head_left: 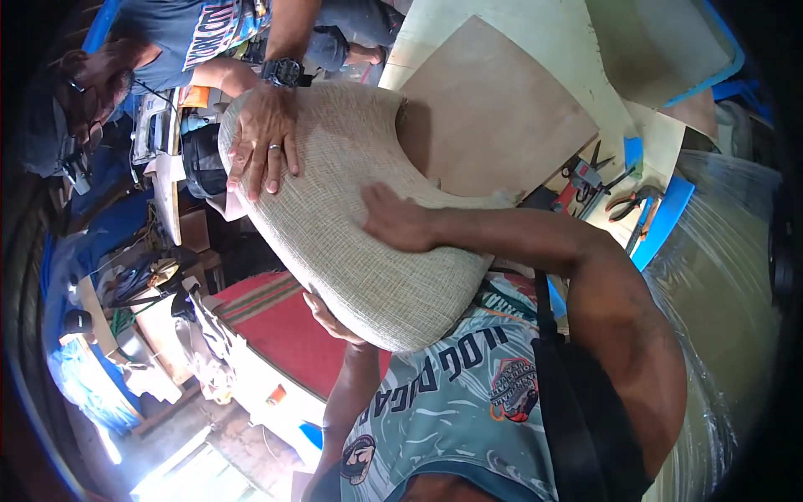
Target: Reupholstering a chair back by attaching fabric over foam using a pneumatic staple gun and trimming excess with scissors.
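A curved pad (360, 293) covered in beige woven fabric lies tilted across the middle, against my torso. My left hand (326, 318) grips its lower-left edge, fingers partly hidden behind it. My right hand (389, 217) rests on the fabric near the centre, blurred, with fingers apart and nothing held. A co-worker's hand (263, 151), with a ring and a wristwatch, presses spread on the pad's upper left. Behind the pad's inner curve is a square plywood sheet (493, 100).
A co-worker (167, 50) stands at upper left. Pliers (623, 201) and other tools lie on a pale board (636, 130) at right. A red striped mat (259, 326) is below left, near cluttered shelves (142, 335). Plastic sheeting (711, 276) covers the far right.
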Motion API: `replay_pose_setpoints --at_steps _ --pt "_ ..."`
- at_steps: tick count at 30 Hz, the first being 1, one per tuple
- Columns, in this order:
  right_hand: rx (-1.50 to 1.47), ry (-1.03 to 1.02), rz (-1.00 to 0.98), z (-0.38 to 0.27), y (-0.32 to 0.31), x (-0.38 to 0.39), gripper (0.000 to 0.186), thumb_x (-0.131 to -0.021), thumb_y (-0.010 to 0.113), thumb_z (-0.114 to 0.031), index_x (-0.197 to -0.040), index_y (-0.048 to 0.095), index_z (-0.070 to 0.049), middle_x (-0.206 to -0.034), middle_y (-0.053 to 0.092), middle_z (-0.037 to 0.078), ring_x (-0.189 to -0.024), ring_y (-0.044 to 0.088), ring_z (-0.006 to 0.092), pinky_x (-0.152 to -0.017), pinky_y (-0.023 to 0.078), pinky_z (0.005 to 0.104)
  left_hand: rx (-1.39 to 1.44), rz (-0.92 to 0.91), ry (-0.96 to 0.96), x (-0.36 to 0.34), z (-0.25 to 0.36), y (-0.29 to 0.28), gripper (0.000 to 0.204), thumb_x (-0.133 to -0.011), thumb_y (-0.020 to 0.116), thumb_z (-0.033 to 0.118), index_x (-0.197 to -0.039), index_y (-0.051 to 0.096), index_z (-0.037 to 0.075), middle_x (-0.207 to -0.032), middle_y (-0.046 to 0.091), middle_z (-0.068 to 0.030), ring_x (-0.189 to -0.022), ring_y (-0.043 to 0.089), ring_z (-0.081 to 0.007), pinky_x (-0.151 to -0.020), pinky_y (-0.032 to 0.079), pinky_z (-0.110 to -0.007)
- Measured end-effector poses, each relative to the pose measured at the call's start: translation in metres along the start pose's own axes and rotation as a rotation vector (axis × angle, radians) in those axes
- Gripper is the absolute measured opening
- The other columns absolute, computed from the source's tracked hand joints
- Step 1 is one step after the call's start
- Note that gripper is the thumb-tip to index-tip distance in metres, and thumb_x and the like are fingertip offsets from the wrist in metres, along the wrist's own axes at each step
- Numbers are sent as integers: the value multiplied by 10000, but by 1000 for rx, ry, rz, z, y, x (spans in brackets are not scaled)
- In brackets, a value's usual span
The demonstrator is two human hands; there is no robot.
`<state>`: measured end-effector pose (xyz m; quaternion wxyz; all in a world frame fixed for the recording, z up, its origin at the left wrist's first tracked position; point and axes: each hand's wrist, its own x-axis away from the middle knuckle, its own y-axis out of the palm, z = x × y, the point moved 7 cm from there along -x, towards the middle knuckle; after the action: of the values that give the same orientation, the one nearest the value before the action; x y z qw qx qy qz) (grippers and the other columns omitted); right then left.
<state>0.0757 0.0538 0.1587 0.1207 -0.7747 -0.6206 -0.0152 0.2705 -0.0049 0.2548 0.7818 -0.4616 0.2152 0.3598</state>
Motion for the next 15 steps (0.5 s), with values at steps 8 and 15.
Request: replay_pose_setpoints --at_steps 8,15 --pt "517 -417 28 -138 -8 50 856 -940 428 -571 -1512 163 8 -1530 87 374 -1414 106 574 -1041 240 727 79 63 -135 26 -21 9 643 -979 493 369 -1491 294 36 -1498 348 -162 -1353 394 -339 -1129 324 -482" --pt "-99 -459 31 -84 -38 49 728 -961 475 -397 -1525 225 -12 -1601 164 186 -1476 174 301 -1173 201 443 857 62 -643 -49 -1 48 927 -860 572 409 -1559 78 53 -1578 204 -170 -1417 283 -294 -1165 241 -462"
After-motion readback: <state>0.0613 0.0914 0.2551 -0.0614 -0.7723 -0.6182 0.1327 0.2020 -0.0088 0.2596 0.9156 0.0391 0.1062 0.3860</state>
